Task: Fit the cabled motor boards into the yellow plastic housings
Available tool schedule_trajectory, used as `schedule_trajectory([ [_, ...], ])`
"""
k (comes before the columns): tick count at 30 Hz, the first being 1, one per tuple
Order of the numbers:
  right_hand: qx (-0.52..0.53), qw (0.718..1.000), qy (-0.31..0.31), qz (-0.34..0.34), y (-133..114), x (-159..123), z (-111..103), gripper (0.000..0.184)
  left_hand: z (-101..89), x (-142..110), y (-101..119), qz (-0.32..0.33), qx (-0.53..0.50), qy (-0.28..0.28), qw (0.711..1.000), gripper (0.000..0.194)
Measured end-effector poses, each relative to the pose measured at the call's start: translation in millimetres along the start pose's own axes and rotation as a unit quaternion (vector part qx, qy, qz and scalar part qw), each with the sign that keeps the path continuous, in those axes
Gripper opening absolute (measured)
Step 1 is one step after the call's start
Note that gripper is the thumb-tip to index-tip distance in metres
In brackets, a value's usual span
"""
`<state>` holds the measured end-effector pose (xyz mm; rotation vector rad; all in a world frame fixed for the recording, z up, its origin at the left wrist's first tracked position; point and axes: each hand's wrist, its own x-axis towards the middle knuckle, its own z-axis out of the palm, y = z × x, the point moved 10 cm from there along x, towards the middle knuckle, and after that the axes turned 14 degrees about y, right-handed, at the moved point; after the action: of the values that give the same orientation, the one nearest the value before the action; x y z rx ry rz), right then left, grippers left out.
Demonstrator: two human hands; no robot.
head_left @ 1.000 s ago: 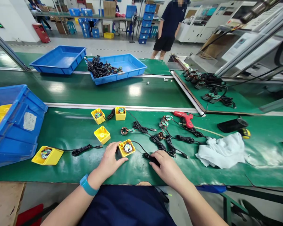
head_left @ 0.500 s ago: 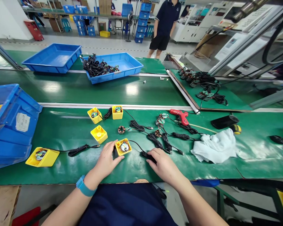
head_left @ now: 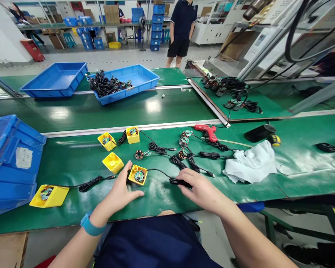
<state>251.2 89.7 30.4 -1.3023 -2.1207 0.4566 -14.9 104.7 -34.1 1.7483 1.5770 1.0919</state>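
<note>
Head camera view looks down on a long green table (head_left: 69,217) in a workshop. The person's left hand (head_left: 120,195) is open with the fingers spread apart, and it lies just beside a small yellow box (head_left: 137,175). I cannot tell if the fingers really touch the box. A blue wristband (head_left: 91,225) sits on that wrist. Inside the box lies a round circuit board (head_left: 139,176), and a thin black cable (head_left: 158,171) goes from the box to the right. This cable ends in a black cable coil (head_left: 178,182), and the right hand (head_left: 202,191) is closed on that coil, near the front edge of the table.

Farther up the table there are three other yellow boxes, and one more lies to the left with a board inside. Several boards with black cables lie to the right, beside a red glue gun (head_left: 208,133) and a crumpled white cloth (head_left: 249,163). A blue crate (head_left: 13,167) stands at the left end. Behind, on a second green table, a blue tray (head_left: 139,76) holds a pile of cables and boards. A co-worker (head_left: 181,29) in dark clothes stands farther back.
</note>
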Motion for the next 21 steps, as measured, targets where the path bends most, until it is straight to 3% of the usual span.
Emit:
schedule_trajectory([
  [2,-0.002,1.000,0.002,0.000,0.7,7.4,-3.3,0.021,0.4,-2.6,-1.4,-0.036,0.003,0.067,0.997,0.108],
  [5,-0.014,1.000,-0.019,0.016,7.0,17.5,4.9,0.020,3.2,-2.3,-0.5,-0.061,0.002,0.124,0.990,0.083],
  [9,-0.053,0.995,-0.075,0.027,17.8,20.1,32.2,0.027,4.8,3.4,3.5,-0.052,-0.023,0.091,0.994,0.068],
  [12,-0.098,0.992,-0.076,0.022,19.0,19.0,45.8,0.035,1.8,2.3,1.7,-0.054,-0.040,0.065,0.996,0.065],
  [17,-0.063,0.998,-0.008,-0.020,-11.3,28.8,52.5,0.047,0.1,-7.8,-1.7,-0.026,-0.024,0.087,0.996,0.067],
  [21,0.009,0.999,-0.005,-0.036,-33.5,43.3,67.3,0.060,-2.0,-20.0,-7.9,0.009,0.001,0.124,0.992,0.071],
])
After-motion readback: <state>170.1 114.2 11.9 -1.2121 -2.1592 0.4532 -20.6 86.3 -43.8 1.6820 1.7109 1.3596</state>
